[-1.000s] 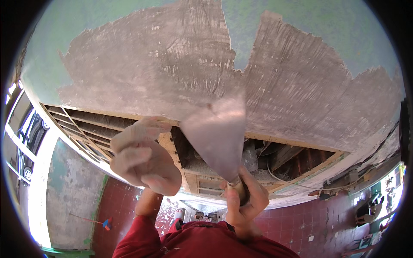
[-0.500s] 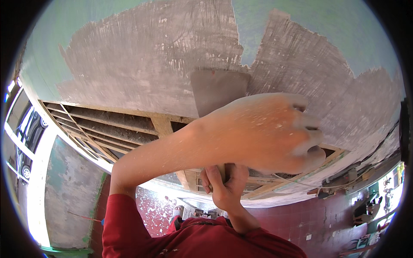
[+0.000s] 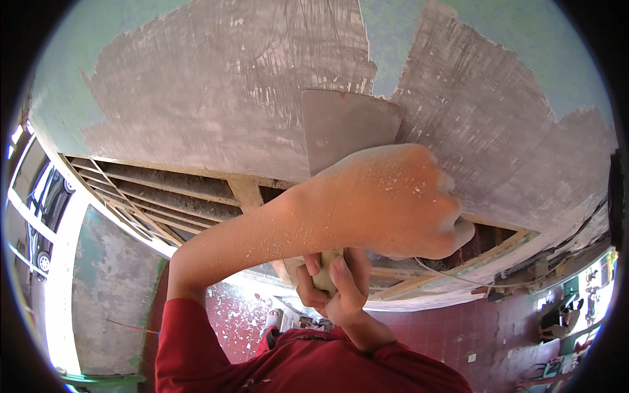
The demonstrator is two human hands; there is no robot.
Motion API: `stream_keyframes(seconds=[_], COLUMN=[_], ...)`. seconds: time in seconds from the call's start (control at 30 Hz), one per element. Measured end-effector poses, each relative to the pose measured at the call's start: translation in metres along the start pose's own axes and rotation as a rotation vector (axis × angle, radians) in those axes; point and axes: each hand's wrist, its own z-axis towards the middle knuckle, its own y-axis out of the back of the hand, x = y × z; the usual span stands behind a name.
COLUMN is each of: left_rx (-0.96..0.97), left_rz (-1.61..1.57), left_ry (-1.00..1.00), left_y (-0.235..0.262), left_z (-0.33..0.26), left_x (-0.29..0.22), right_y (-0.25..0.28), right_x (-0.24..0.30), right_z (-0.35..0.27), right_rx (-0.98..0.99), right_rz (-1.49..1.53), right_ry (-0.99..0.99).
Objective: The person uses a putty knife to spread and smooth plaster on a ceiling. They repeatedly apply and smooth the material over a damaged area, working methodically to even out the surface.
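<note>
Scraper work, seen from the head camera looking up: my right hand is wrapped tight round the pale handle of the wide scraper, fingers and thumb pressed together on it, low in the middle of the view just above my red shirt. The flat grey blade rises from behind my other hand and lies against the ceiling, its top edge at the seam between the scraped grey patch and the strip of pale green paint that remains.

I judge the tool light but stiff, the thin blade able to flex a little at its edge; the handle is the only sound place to hold, and the dust on everything could make it slippery.

My left hand crosses in front, curled into a loose fist and flecked with white flakes. Whether it presses on the blade's neck or holds nothing I cannot tell, since the fingers are turned away from me. That forearm runs up from the lower left, elbow bent; the right wrist is cocked back under the handle.

Below the scraped patch, bare timber battens show in an open gap of the ceiling.
</note>
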Motion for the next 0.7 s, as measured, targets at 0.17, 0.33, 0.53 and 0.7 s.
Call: stream_keyframes(seconds=[0.17,0.33,0.53,0.7], left_rx=[0.123,0.133,0.154,0.309], left_rz=[-0.018,0.024,0.02,0.026], left_ry=[0.136,0.171,0.202,0.206], left_y=[0.014,0.021,0.02,0.028], left_z=[-0.005,-0.007,-0.008,-0.011], left_x=[-0.001,-0.002,-0.003,-0.004], right_y=[-0.005,-0.005,-0.003,-0.006], right_x=[-0.005,-0.009,-0.011,-0.005], right_z=[0.0,-0.001,-0.003,-0.005], right_rx=[-0.052,-0.036,-0.008,-0.015], right_rz=[0.001,0.022,0.16,0.274], right_ry=[-0.01,-0.019,0.005,-0.024])
